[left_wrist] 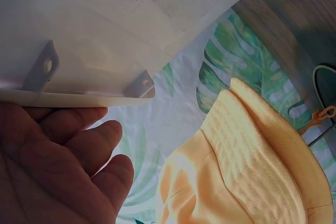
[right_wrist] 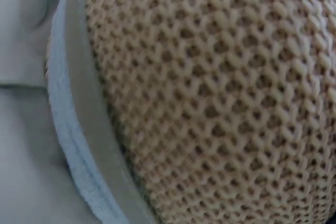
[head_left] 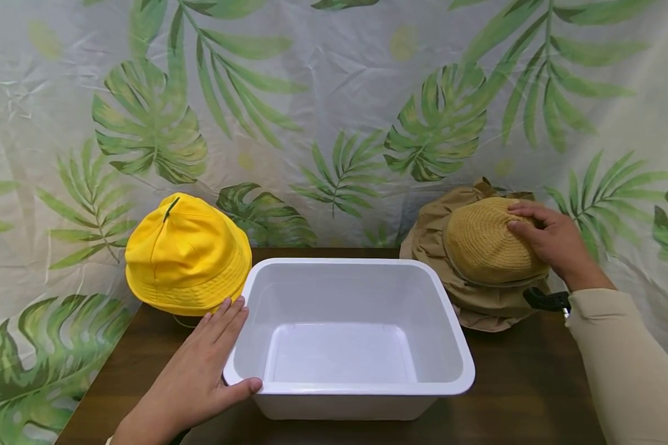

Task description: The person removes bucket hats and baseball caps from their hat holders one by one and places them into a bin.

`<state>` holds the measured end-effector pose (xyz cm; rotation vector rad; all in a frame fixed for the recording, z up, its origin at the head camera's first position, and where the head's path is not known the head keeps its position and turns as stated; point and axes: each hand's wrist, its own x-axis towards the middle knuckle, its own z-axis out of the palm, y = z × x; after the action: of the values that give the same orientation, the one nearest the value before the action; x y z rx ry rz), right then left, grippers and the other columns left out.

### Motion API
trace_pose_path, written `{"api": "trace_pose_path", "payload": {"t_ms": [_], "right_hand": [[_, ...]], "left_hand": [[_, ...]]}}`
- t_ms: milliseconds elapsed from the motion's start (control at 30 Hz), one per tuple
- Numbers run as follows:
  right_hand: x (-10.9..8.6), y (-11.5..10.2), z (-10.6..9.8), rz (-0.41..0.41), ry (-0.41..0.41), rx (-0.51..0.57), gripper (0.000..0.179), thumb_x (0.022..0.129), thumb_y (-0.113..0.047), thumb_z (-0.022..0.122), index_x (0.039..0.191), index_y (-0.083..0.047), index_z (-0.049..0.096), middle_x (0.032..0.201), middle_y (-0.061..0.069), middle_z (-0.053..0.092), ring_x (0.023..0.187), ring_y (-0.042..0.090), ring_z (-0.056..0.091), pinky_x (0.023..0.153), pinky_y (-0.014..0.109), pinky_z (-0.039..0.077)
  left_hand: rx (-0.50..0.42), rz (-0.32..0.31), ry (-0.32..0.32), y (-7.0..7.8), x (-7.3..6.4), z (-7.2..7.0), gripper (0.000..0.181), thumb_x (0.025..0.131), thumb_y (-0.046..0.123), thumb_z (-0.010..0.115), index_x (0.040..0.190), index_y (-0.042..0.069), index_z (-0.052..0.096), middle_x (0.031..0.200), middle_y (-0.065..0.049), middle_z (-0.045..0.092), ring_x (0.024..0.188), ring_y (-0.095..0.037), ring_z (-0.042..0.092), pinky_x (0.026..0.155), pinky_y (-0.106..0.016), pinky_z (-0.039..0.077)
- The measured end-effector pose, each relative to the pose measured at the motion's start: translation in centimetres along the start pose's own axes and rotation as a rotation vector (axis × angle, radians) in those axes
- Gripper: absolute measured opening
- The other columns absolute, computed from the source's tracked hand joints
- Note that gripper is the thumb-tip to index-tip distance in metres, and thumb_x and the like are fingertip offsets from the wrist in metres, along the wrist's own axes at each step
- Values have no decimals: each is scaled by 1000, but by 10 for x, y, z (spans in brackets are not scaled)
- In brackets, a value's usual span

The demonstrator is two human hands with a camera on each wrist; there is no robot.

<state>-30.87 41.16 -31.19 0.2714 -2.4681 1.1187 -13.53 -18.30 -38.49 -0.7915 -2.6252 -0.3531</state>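
Note:
A white plastic basin point(head_left: 342, 387) stands on the table, its inside bare. My left hand point(head_left: 200, 364) rests along its left rim, fingers extended and thumb on the front corner. From below, the left wrist view shows the fingertips right at the rim's underside. At the right, my right hand point(head_left: 553, 238) pinches the crown of a tan knitted hat point(head_left: 479, 244) between thumb and fingers. This hat overlaps a wide-brimmed khaki hat point(head_left: 431, 216) beneath it. Mesh and a pale inner band point(right_wrist: 79, 129) fill much of the right wrist view.
Left of the basin sits a yellow bucket hat point(head_left: 189, 253) with a small green stem on top; a cord point(left_wrist: 317, 85) with an orange toggle shows near it. Behind the dark wooden table point(head_left: 518, 383) hangs a leaf-patterned sheet point(head_left: 345, 93).

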Motion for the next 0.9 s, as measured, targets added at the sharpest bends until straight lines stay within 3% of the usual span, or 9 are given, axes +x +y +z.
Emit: {"api": "trace_pose_path", "payload": {"t_ms": [233, 400, 700, 900], "right_hand": [[-2, -3, 1, 24, 20, 78, 36, 95, -25, 69, 123, -2, 68, 115, -26, 60, 116, -6, 48, 86, 4, 37], [-2, -3, -1, 10, 55, 128, 31, 93, -17, 70, 120, 0, 69, 109, -26, 64, 110, -7, 52, 85, 7, 40], [2, -5, -7, 61, 81, 83, 36, 92, -27, 72, 122, -6, 71, 101, -31, 66, 103, -10, 53, 80, 6, 41], [3, -12, -13, 48, 92, 107, 33, 92, -23, 72, 122, -7, 72, 103, -29, 66, 106, -9, 53, 81, 5, 40]], "left_hand": [[-18, -15, -8, 0, 0, 0, 94, 84, 64, 65, 149, 0, 41, 158, -13, 34, 144, -35, 30, 119, -30, 2], [-27, -19, -8, 1, 0, 0, 95, 84, 64, 65, 149, -1, 40, 158, -13, 33, 144, -34, 29, 119, -29, 1], [-24, -20, -14, 1, 2, 1, 95, 84, 64, 65, 148, -1, 41, 158, -14, 34, 143, -35, 31, 117, -24, -3], [-38, -28, -19, 0, 2, 0, 94, 84, 63, 65, 149, -1, 40, 158, -13, 33, 144, -35, 30, 119, -28, 0]]}}
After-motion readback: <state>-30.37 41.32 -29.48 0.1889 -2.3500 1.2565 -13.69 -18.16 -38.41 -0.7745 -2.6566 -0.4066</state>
